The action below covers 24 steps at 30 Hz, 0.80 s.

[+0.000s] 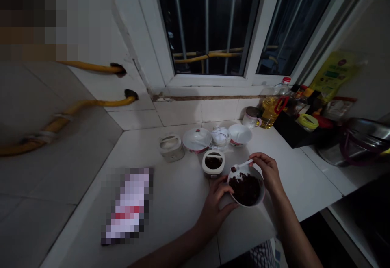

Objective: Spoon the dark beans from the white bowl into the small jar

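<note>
My left hand (217, 203) holds the left side of a white bowl (261, 197), which is tilted toward me. Dark reddish-brown crumbly food (245, 188) covers much of the bowl's inside. Between the fingers of my right hand (265, 169) is the handle of a small white spoon (243, 164); its tip, at the bowl's upper left rim, carries a bit of the dark food. Just beyond my left hand stands a square white container (213, 172) with dark contents. A similar container (171, 150) with pale contents sits farther left.
Behind are a wide bowl (197, 140), a small glass bowl (220, 136) and another white bowl (240, 134). A lidded jar (251, 117), an oil bottle (271, 107) and a steel pot (362, 142) stand at the right. A blurred-out package (129, 205) lies at left.
</note>
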Tool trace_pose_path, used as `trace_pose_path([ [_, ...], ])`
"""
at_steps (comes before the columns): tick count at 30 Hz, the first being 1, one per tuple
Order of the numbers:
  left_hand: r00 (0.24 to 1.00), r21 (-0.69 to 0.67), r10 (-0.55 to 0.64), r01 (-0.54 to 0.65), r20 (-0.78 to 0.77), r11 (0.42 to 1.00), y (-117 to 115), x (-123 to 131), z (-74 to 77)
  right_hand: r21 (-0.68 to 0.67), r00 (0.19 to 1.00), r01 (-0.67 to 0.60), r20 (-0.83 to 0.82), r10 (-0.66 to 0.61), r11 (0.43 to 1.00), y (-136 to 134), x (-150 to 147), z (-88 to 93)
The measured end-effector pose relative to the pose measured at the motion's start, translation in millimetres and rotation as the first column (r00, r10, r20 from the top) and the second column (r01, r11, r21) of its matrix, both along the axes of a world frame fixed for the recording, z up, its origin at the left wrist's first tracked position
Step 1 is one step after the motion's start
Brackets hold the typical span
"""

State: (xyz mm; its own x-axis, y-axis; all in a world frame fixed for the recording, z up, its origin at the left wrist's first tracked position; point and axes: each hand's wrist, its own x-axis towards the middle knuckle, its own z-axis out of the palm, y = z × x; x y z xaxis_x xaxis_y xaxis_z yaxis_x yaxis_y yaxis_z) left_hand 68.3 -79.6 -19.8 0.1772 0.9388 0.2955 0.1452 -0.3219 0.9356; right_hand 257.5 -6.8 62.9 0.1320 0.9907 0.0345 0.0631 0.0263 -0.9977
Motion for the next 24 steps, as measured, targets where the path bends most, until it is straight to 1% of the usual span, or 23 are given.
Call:
trace_pose_path([
  [4, 1.0, -0.013, 0.007, -0.007, -0.004, 1.0, -1, 0, 2.4, 0.092, 0.995, -0.01, 0.101, 0.001, 0.996, 1, -12, 11.3],
  [6, 1.0, -0.019, 0.01, -0.01, -0.009, 1.0, -1, 0, 3.3, 0.178, 0.976, -0.048, 0.218, 0.008, 0.983, -1, -23, 15.0],
  [7, 1.0, -0.016, 0.011, -0.011, -0.009, 1.0, -1, 0, 3.5, 0.254, 0.953, -0.086, 0.304, 0.005, 0.963, -3, -28, 16.0],
  [8, 1.0, -0.009, 0.012, -0.012, -0.008, 1.0, -1, 0, 3.6, 0.341, 0.915, -0.152, 0.405, 0.001, 0.928, -4, -33, 16.4],
  [9, 1.0, 0.0, 0.01, -0.01, -0.006, 1.0, -1, 0, 3.4, 0.422, 0.859, -0.243, 0.513, -0.008, 0.874, -6, -37, 16.4],
  [11, 1.0, 0.014, 0.003, -0.003, 0.002, 1.0, -1, 0, 2.9, 0.513, 0.721, -0.439, 0.691, -0.051, 0.737, -8, -42, 15.9],
  [12, 1.0, 0.019, 0.002, -0.002, 0.006, 1.0, -1, 0, 2.5, 0.527, 0.663, -0.511, 0.744, -0.079, 0.68, -9, -42, 15.9],
  [13, 1.0, 0.021, 0.004, -0.004, 0.009, 1.0, -1, 1, 2.3, 0.537, 0.629, -0.55, 0.77, -0.106, 0.64, -9, -42, 16.4],
  [14, 1.0, 0.022, 0.008, -0.008, 0.01, 1.0, -1, 1, 2.1, 0.555, 0.622, -0.553, 0.771, -0.134, 0.621, -10, -40, 17.5],
  [15, 1.0, 0.019, 0.01, -0.01, 0.008, 1.0, -1, 1, 1.9, 0.577, 0.636, -0.534, 0.756, -0.157, 0.618, -10, -37, 19.0],
  [16, 1.0, 0.015, 0.01, -0.01, 0.005, 1.0, 0, 1, 1.9, 0.598, 0.66, -0.5, 0.731, -0.172, 0.627, -10, -33, 21.0],
  [18, 1.0, 0.003, 0.005, -0.005, -0.004, 1.0, 0, 1, 1.9, 0.618, 0.713, -0.41, 0.676, -0.186, 0.671, -12, -22, 24.7],
  [20, 1.0, -0.004, 0.001, -0.001, -0.007, 1.0, 0, 0, 2.0, 0.597, 0.739, -0.339, 0.648, -0.186, 0.727, -14, -7, 26.4],
  [22, 1.0, -0.007, 0.003, -0.003, -0.007, 1.0, -1, 0, 2.5, 0.547, 0.722, -0.327, 0.671, -0.17, 0.77, -16, 8, 24.8],
  [24, 1.0, -0.013, 0.01, -0.01, -0.007, 1.0, -1, 0, 3.4, 0.49, 0.67, -0.34, 0.725, -0.159, 0.803, -18, 20, 20.8],
])
